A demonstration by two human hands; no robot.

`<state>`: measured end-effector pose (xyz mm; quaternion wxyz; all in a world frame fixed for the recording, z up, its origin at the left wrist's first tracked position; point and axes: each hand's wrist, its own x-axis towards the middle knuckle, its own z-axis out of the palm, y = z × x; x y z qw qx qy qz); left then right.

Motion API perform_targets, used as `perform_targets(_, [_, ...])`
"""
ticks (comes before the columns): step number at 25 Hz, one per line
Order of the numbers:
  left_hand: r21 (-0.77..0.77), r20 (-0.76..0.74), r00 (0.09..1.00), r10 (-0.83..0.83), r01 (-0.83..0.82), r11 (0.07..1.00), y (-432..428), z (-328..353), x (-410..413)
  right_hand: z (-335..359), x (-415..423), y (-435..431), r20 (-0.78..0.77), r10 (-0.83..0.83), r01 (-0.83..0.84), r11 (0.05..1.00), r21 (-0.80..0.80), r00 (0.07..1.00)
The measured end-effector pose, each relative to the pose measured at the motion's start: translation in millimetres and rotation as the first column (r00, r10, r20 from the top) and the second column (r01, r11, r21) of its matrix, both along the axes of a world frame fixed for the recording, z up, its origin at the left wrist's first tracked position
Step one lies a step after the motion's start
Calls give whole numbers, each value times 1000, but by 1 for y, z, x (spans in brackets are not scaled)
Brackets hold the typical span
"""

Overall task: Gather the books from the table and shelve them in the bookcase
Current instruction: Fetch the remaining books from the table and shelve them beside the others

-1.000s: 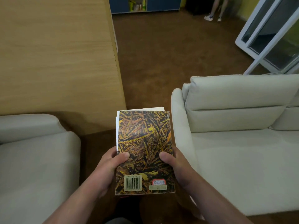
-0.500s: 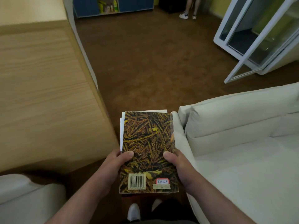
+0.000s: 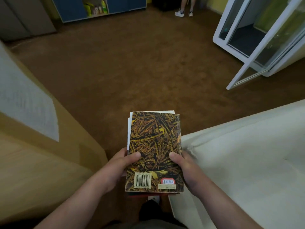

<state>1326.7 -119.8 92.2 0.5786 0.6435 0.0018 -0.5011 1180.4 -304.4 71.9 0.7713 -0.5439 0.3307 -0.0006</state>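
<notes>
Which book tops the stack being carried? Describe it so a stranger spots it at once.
Between the pale sofa and the wooden cabinet, the left hand and right hand hold a stack of books. The top book is covered in golden wheat ears on black, with a barcode and a red-framed sticker at its near edge; the books under it show only plain white and red edges.

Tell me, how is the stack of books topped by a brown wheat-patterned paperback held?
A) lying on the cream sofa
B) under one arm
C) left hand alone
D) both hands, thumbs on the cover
D: the left hand and the right hand each grip one side of the wheat-patterned paperback stack, thumbs on its cover.
</notes>
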Motion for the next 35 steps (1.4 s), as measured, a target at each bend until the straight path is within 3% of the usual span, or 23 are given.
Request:
perform_targets(8, [45,58,997,-53,50,998,-97,1,68,4,53,-99,12,55,-56,997,44,998])
perform_targets(17, [-47,16,984,-175,175,983,-191,-24,164,-8,131,-168,-45,-108,106,994,-32,993])
perform_targets(27, [-36,-51,968,-244,243,969,-240,-41,361,-21,322,-214,-187,-128,143,987,68,974])
perform_targets(35, [-12,-3,996,-84,84,996,-229,-39,494,-15,481,-227,-143,4,3,999,53,990])
